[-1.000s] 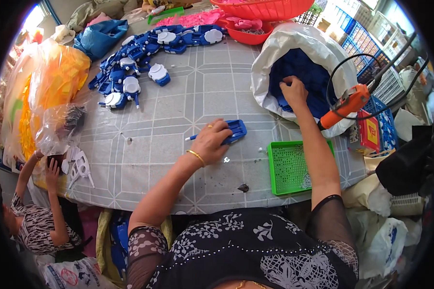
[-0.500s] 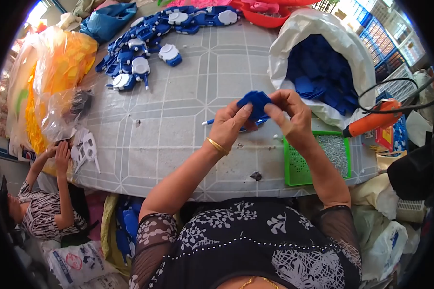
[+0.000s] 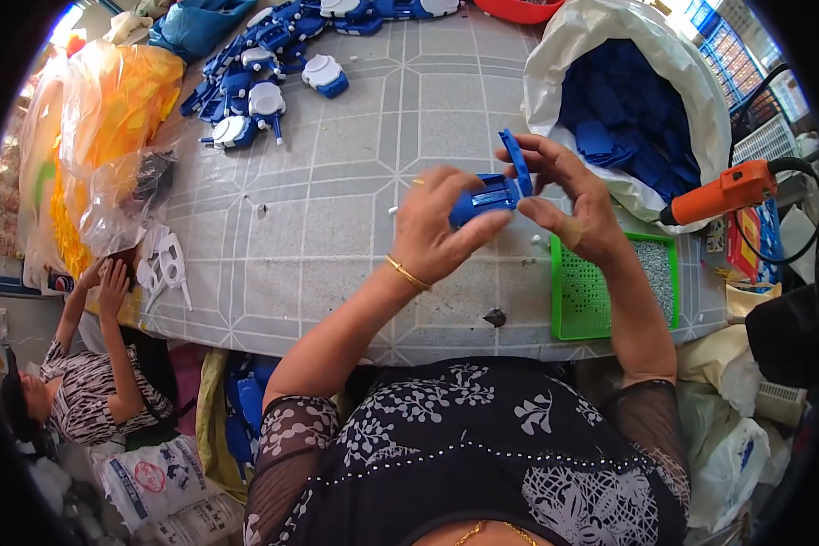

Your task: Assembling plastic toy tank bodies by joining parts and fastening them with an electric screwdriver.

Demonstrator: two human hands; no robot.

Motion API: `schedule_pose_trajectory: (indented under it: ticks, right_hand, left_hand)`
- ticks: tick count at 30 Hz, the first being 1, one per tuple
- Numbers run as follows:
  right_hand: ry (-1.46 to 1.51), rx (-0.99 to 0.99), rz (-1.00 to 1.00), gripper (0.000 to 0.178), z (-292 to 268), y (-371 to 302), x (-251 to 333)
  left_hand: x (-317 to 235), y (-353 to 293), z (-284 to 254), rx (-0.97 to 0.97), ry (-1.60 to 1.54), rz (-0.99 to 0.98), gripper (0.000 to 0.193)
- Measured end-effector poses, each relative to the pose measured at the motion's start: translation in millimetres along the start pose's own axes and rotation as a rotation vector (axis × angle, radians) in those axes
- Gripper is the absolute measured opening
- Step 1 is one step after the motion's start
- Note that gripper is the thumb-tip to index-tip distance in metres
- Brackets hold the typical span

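Observation:
Over the middle of the table, my left hand (image 3: 432,223) grips a blue plastic housing (image 3: 493,200) with its hollow, ribbed inside facing up. Its fingers are slightly blurred. At the housing's right end, a flat blue plastic cover (image 3: 516,162) stands nearly on edge. My right hand (image 3: 569,196) pinches that cover between thumb and fingers. Whether the cover is joined to the housing or just touches it, I cannot tell. A small white tip shows left of my left hand.
Finished-looking blue-and-white pieces (image 3: 266,98) lie heaped far left. A white sack (image 3: 541,91) of blue plates, a green tray (image 3: 569,323) of small metal parts and an orange power screwdriver (image 3: 723,193) are at right. Another person (image 3: 109,382) sits left, near yellow parts (image 3: 123,109) in clear plastic.
The blue cover, held flat over my fingers before, is now tipped up on edge at the right, exposing the housing's inside. My hands have drawn slightly apart. The view has shifted a little.

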State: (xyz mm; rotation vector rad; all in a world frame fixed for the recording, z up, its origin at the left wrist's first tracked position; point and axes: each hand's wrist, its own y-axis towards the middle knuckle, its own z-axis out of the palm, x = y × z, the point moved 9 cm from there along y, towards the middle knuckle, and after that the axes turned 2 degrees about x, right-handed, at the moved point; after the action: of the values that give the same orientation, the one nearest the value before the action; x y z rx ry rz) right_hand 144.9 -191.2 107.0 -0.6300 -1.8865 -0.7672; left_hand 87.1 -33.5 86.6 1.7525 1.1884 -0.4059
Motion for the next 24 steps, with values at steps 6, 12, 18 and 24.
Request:
schedule_pose_trajectory:
  ticks: [6,12,18,24]
  right_hand:
    - [-0.716,0.128,-0.229,0.064,11.7,3.9,-25.0]
    - [-0.81,0.184,-0.292,0.064,26.8,2.5,-44.5]
    - [-0.738,0.24,-0.276,0.063,34.4,3.7,-46.2]
    - [-0.807,0.257,-0.279,0.062,41.7,1.6,-45.2]
  left_hand:
    - [42.4,-19.1,22.2,0.151,0.398,0.041,0.074]
    - [49.7,-14.8,20.0,0.232,0.237,0.029,0.069]
    - [50.4,-15.7,19.3,0.223,0.207,0.074,0.071]
    - [45.6,-12.6,24.5,0.219,0.167,0.089,0.069]
